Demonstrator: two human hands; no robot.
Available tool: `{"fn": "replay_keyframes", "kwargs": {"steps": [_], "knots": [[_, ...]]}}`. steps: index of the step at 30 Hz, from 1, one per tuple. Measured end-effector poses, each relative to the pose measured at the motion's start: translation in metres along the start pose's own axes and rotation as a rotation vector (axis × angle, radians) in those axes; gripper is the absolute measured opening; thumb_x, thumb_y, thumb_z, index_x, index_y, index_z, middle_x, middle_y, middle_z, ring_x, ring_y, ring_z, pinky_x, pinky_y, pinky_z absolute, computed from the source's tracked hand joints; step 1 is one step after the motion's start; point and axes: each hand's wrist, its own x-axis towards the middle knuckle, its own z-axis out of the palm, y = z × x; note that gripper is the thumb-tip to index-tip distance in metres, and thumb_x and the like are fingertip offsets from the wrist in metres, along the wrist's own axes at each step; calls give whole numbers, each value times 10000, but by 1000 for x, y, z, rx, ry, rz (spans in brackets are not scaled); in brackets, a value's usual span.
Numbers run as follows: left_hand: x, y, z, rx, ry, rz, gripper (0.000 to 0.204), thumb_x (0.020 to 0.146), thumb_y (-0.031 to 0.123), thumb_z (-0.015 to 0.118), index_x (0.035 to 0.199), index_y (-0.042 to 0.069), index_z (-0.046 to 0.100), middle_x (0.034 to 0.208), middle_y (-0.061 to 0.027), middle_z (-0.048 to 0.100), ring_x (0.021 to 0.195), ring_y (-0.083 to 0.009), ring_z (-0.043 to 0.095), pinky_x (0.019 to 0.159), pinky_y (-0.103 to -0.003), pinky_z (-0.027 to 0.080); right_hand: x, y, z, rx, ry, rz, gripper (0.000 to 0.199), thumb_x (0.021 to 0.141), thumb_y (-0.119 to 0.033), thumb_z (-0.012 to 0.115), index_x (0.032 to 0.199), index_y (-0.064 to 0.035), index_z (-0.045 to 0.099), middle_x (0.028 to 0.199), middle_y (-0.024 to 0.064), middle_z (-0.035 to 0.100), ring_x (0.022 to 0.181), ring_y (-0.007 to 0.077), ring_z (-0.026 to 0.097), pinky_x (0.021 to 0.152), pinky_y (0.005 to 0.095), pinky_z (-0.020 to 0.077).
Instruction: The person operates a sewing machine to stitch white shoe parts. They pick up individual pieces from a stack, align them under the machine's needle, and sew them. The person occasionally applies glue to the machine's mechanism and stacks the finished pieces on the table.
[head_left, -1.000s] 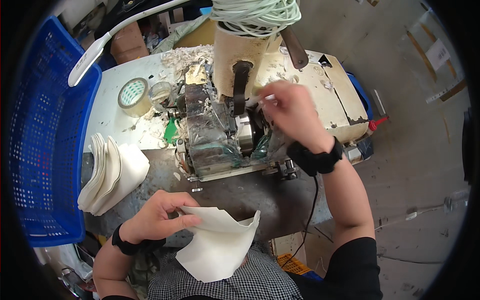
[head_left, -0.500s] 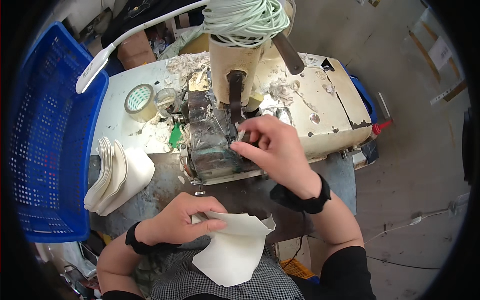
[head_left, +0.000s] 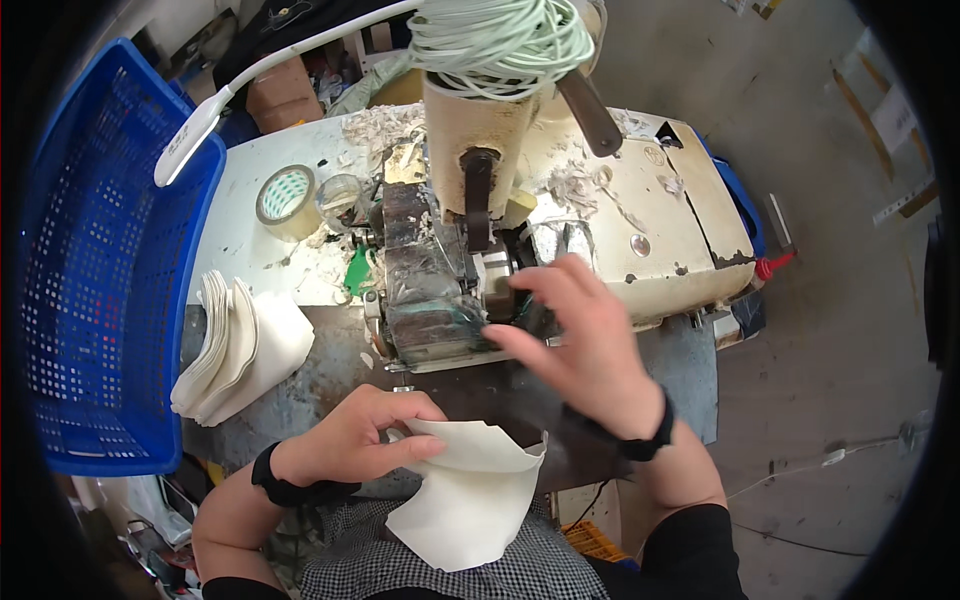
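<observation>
My left hand (head_left: 370, 435) pinches a cut piece of cream leather-like sheet (head_left: 465, 510) between thumb and fingers. The piece hangs over my lap, its upper edge folded over. My right hand (head_left: 585, 340) hovers by the front of a worn cream skiving machine (head_left: 645, 245), thumb and forefinger apart, nothing visible between them. Just beyond those fingertips is the machine's round metal part (head_left: 497, 285), below a dark presser arm (head_left: 478, 200). On the left of the bench lies a folded stack of similar cream pieces (head_left: 245, 350).
A blue perforated basket (head_left: 110, 270) stands at the left. On the tabletop sit a tape roll (head_left: 286, 203), a small clear jar (head_left: 340, 200) and pale scraps (head_left: 315, 265). A white lamp (head_left: 190, 140) reaches over the basket side. Pale green cord (head_left: 500, 45) is coiled atop the machine.
My right hand has drawn back from the presser area toward me and to the right, its fingers spreading apart. My left hand keeps the cream piece almost in place.
</observation>
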Motion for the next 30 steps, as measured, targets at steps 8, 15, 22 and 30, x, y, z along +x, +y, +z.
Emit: {"fn": "replay_keyframes", "kwargs": {"steps": [8,15,22,30], "knots": [[-2,-1,0,42,23,12,154,874,113,644,980,1,645,859,-82,678,765,-149,658,690,-266,519,6,-6,45,-59,157,-42,134,715,-55,665,731,-76,534,725,80,502,686,278,502,626,388,353],[-1,-8,-1,-32,22,-25,156,880,120,640,978,-1,643,857,-78,675,769,-140,653,683,-261,515,4,9,21,-206,222,8,161,721,-49,664,828,-62,545,774,77,519,726,268,515,674,378,352],[-1,7,0,-118,148,8,180,863,96,663,1015,2,644,871,-92,677,764,-131,642,691,-250,504,-39,-12,-10,637,-569,20,338,822,-195,715,1080,-10,598,875,104,643,737,235,637,635,331,507],[18,39,-72,21,348,-99,175,919,131,595,1025,0,639,932,-29,656,849,-81,591,809,-233,473,-58,53,-92,664,-258,279,317,732,-51,742,1025,36,658,904,94,697,756,113,656,635,239,486]]}}
